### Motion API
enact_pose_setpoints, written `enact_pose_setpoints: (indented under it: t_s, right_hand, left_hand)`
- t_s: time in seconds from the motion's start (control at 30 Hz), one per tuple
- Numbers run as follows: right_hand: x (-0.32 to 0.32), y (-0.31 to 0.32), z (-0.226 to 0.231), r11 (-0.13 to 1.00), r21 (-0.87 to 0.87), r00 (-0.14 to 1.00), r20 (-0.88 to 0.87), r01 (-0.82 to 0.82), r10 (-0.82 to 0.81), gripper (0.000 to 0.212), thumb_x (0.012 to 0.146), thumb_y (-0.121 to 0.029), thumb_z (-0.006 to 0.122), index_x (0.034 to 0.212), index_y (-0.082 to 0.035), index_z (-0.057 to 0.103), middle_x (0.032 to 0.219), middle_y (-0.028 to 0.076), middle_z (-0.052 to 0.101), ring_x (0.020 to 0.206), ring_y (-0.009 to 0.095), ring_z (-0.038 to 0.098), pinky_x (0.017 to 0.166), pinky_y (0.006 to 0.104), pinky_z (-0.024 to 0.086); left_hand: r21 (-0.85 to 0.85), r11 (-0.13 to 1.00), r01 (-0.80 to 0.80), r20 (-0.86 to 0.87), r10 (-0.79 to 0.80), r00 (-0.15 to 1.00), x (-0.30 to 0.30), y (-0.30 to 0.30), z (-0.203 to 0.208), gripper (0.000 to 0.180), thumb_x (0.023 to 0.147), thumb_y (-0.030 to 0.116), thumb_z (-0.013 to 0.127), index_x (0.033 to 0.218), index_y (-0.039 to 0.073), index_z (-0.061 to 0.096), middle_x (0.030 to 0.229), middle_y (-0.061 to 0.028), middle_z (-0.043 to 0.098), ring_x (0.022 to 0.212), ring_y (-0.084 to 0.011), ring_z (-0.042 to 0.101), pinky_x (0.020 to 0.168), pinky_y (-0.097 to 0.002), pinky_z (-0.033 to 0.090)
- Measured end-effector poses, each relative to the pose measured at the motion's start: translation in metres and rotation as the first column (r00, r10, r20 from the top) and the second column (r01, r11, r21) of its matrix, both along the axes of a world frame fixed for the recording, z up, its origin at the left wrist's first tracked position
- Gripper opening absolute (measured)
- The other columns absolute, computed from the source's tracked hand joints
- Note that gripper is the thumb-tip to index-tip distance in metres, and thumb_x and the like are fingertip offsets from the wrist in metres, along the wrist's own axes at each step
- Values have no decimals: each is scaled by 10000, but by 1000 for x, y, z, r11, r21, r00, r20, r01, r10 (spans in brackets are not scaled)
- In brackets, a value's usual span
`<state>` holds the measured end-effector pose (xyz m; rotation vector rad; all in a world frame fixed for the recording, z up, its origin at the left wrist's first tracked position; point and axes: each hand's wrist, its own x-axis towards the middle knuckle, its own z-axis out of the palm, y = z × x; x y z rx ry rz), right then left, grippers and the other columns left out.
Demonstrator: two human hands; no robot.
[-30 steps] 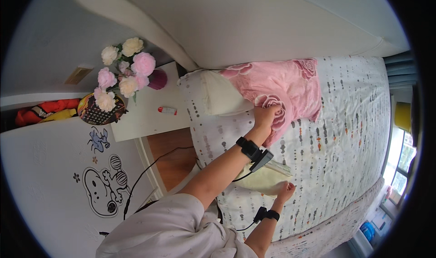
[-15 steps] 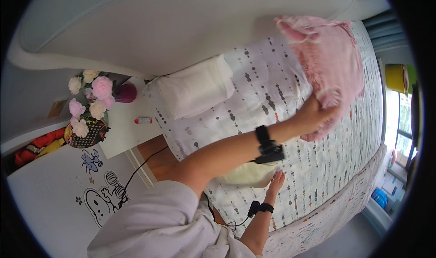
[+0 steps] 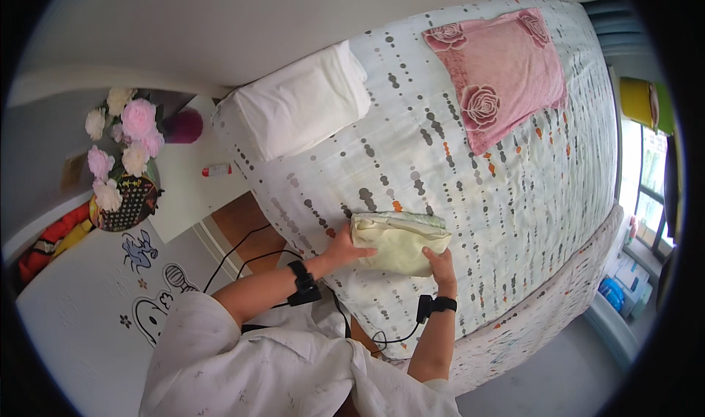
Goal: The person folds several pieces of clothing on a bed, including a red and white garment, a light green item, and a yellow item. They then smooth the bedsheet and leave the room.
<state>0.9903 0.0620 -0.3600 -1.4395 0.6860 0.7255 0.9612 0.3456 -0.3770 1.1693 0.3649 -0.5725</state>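
A folded pale yellow cloth (image 3: 402, 248) with a patterned layer showing along its far edge is gripped between both hands over the near part of the bed. My left hand (image 3: 345, 248) closes on its left end, thumb on top. At the right end, my right hand (image 3: 440, 266) pinches it the same way, its fingers partly hidden beneath. Farther off, a pink pillow (image 3: 510, 79) with rose patterns lies flat on the spotted bed sheet (image 3: 411, 145). The white folded cloth or pillow (image 3: 305, 101) rests by the headboard at left.
The headboard (image 3: 242, 27) borders the bed's far left side. Beside it stands a white table (image 3: 194, 200) with a flower bunch (image 3: 139, 119), a purple vase (image 3: 183, 125) and a small red-and-white tube (image 3: 217, 170). Black cables trail near my wrists.
My left hand has let go of the pink pillow, which now lies flat, and come back to the yellow cloth. My right hand, formerly beside that cloth, now grips it.
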Motion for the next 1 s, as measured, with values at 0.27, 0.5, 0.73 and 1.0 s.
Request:
enact_pose_setpoints:
  t_s: [0.27, 0.5, 0.73, 1.0]
  right_hand:
    - [83, 92, 66, 983, -182, 964, 256, -23, 70, 276, 800, -13, 628, 1064, 46, 577, 983, 78, 631, 864, 141, 591, 764, 273, 480]
    - [229, 228, 72, 901, -208, 779, 453, -382, 435, 326, 819, -105, 648, 1088, 53, 555, 957, 79, 632, 823, 128, 583, 721, 270, 484]
    - [254, 314, 35, 652, -693, 450, 709, 306, 543, 484, 796, -212, 673, 1180, 19, 491, 1157, 199, 530, 1060, 317, 498, 898, 391, 405]
    - [233, 339, -13, 464, -885, 196, 463, 47, 864, 672, 783, -483, 597, 1342, -173, 390, 1410, 206, 283, 1282, 384, 274, 1006, 482, 241]
  left_hand:
    - [4, 974, -226, -14, 226, 974, 58, 67, 56, 402, 727, 41, 698, 1102, 21, 556, 1028, -37, 617, 926, -116, 576, 824, -276, 467]
    - [110, 826, -553, 131, 539, 832, 121, 181, 80, 387, 754, 74, 686, 1102, -11, 539, 1029, -71, 614, 918, -143, 582, 808, -288, 472]
    - [660, 101, -745, 751, -90, 654, 156, 207, 95, 487, 733, 74, 639, 1174, -10, 448, 1141, -215, 463, 1097, -399, 431, 973, -466, 328]
    - [930, 55, -364, 358, -362, 860, 175, 194, 34, 575, 765, 443, 625, 1258, 184, 481, 1383, -151, 332, 1288, -409, 252, 951, -663, 223]
